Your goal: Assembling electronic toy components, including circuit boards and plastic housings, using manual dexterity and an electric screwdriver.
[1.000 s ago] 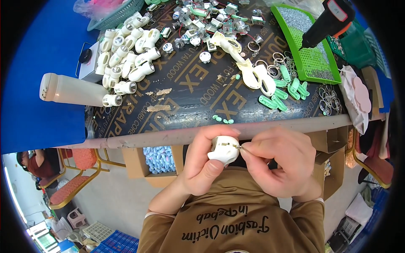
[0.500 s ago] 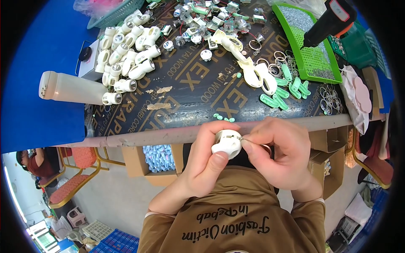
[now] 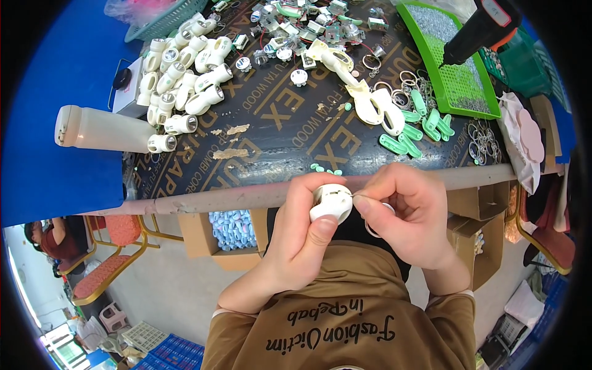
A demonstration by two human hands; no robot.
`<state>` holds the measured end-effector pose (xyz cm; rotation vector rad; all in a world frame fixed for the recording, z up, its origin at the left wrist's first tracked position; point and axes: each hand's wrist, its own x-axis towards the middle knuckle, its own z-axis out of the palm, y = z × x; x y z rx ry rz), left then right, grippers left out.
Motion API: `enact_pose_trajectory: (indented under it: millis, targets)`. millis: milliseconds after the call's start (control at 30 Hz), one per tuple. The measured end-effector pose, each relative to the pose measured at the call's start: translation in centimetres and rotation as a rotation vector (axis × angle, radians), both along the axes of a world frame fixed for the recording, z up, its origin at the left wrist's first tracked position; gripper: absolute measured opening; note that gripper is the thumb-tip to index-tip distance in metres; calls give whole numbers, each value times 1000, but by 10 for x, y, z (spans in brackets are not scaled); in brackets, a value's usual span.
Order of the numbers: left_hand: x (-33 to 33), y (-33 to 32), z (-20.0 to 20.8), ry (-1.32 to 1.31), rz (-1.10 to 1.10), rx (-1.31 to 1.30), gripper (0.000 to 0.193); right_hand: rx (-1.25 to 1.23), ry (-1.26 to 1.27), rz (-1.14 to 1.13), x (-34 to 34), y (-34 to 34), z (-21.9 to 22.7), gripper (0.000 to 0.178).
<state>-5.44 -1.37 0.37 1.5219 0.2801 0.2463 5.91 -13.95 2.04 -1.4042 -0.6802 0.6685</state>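
My left hand (image 3: 297, 240) is wrapped round a small white keychain flashlight (image 3: 333, 202), its thumb pressing the lower side. A narrow slot shows on the flashlight's upper face. At its right side my right hand (image 3: 408, 216) pinches a thin metal end that meets the casing. A silver key ring (image 3: 370, 229) hangs under those fingers, partly hidden by them. Beyond both hands, small mint-green pieces (image 3: 327, 170) lie at the table's near edge. Whether the metal end sits inside the flashlight cannot be made out.
White flashlights (image 3: 185, 80) are heaped at the left beside a pale cylinder (image 3: 102, 128). Mint-green strips (image 3: 394, 145), loose key rings (image 3: 484, 143) and a green tray (image 3: 459, 92) of small metal parts lie right. A black power screwdriver (image 3: 472, 37) overhangs the tray.
My right hand has shifted slightly, and more of the key ring shows below its fingers. The flashlight has turned a little in my left hand.
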Motion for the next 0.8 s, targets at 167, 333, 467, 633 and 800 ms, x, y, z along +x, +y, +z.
enact_pose_trajectory:
  millis: [167, 333, 467, 633, 800]
  targets:
    - [3, 5, -7, -43, -61, -288, 45, 10, -395, -93, -6, 7, -2, 7]
    - [6, 5, -12, -87, -52, -504, 44, 142, -651, -239, -8, 15, -18, 11]
    - [8, 5, -16, -126, -79, -576, 43, 132, -662, -264, -8, 13, -23, 13]
    - [8, 5, -16, -118, -82, -619, 41, 97, -689, -257, -7, 9, -22, 14]
    - [8, 14, -14, -63, -167, -625, 37, 102, -948, -259, 1, 7, -21, 19]
